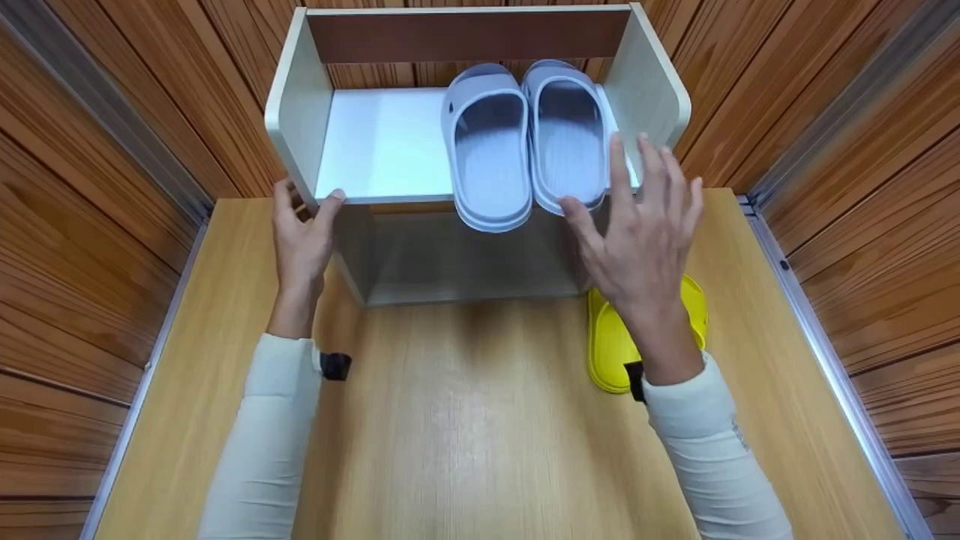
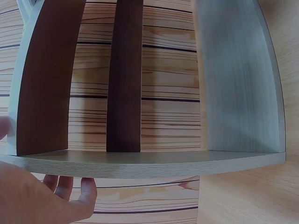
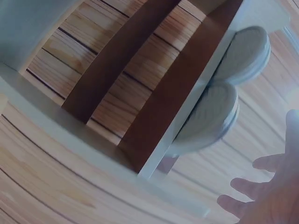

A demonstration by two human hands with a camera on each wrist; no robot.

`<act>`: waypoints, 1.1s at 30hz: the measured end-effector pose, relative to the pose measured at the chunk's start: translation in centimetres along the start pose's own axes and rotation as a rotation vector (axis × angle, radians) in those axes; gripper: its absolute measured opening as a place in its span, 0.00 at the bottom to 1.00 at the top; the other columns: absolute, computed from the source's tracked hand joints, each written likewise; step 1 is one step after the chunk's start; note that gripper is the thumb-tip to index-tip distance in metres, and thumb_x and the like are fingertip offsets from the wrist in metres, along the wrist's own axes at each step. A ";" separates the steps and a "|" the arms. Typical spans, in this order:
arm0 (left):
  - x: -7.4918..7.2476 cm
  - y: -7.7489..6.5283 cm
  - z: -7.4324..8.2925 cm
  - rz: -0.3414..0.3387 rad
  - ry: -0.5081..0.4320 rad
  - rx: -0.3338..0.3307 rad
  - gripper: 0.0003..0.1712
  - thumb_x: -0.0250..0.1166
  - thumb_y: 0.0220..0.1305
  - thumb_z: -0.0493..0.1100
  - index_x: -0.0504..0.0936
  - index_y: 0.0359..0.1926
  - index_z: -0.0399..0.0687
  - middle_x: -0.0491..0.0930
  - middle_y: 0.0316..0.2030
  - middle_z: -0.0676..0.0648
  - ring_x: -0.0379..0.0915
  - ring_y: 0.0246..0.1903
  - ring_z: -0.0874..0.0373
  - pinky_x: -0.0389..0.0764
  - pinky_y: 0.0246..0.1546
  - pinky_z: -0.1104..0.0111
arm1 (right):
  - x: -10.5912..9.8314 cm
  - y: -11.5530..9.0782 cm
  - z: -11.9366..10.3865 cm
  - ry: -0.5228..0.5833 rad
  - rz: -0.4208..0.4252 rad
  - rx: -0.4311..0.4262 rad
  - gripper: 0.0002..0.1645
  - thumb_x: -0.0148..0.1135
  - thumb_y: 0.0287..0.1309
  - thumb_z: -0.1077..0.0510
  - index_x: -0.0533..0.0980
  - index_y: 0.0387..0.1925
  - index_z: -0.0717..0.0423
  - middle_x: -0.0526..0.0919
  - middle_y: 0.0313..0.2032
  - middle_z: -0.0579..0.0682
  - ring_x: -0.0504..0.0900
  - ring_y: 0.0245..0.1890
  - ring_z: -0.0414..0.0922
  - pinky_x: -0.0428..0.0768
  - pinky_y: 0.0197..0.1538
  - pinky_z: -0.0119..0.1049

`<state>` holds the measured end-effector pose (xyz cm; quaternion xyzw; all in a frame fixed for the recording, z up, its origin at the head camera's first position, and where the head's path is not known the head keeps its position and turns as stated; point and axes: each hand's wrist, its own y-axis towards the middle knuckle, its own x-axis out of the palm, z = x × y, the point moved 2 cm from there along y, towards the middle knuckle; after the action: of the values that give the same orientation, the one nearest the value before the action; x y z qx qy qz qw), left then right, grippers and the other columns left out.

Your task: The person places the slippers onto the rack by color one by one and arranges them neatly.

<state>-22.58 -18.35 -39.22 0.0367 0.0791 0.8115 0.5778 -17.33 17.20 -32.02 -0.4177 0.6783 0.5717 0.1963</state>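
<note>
A pale two-level shoe rack [image 1: 382, 150] stands against the back wall. My left hand [image 1: 300, 240] grips its left side, thumb at the front edge of the upper shelf and fingers round the outside of the side panel [image 2: 140, 170]. Two grey-blue clogs, a left one [image 1: 491, 165] and a right one [image 1: 571, 142], sit side by side on the right half of that shelf, their near ends jutting past its edge. My right hand [image 1: 645, 225] hovers by the right clog with fingers spread, holding nothing. From the right wrist, the clogs' undersides [image 3: 208, 116] show apart from my fingers.
Yellow footwear [image 1: 611, 345] lies on the wooden floor [image 1: 465, 435] right of the rack, partly hidden by my right forearm. Wood-panelled walls [image 1: 862, 247] with metal edge strips enclose both sides. The rack's lower level [image 1: 472, 262] lies in shadow.
</note>
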 end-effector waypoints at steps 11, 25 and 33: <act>-0.1 0.0 0.0 0.003 0.026 -0.014 0.33 0.64 0.69 0.48 0.64 0.70 0.45 0.66 0.64 0.41 0.63 0.59 0.51 0.67 0.57 0.58 | -1.5 -3.7 5.3 0.090 0.073 0.153 0.53 0.42 0.65 0.21 0.58 0.78 0.50 0.58 0.76 0.60 0.55 0.73 0.60 0.47 0.70 0.61; -0.1 -0.2 -0.1 0.001 0.026 -0.014 0.35 0.65 0.68 0.48 0.63 0.71 0.45 0.66 0.65 0.41 0.62 0.60 0.50 0.68 0.58 0.55 | -0.8 -10.8 12.0 0.110 -0.055 0.523 0.50 0.49 0.68 0.30 0.51 0.80 0.49 0.48 0.79 0.59 0.48 0.76 0.62 0.45 0.69 0.67; 0.0 0.0 -0.2 -0.001 0.001 0.005 0.34 0.64 0.68 0.47 0.63 0.70 0.44 0.66 0.64 0.40 0.62 0.60 0.49 0.68 0.57 0.56 | 0.5 -14.7 14.9 0.105 -0.110 0.655 0.49 0.53 0.67 0.34 0.51 0.80 0.50 0.46 0.79 0.62 0.48 0.75 0.69 0.48 0.64 0.74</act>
<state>-22.63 -18.36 -39.43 0.0378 0.0812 0.8110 0.5781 -9.16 31.04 -45.36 -0.3972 0.8117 0.2897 0.3154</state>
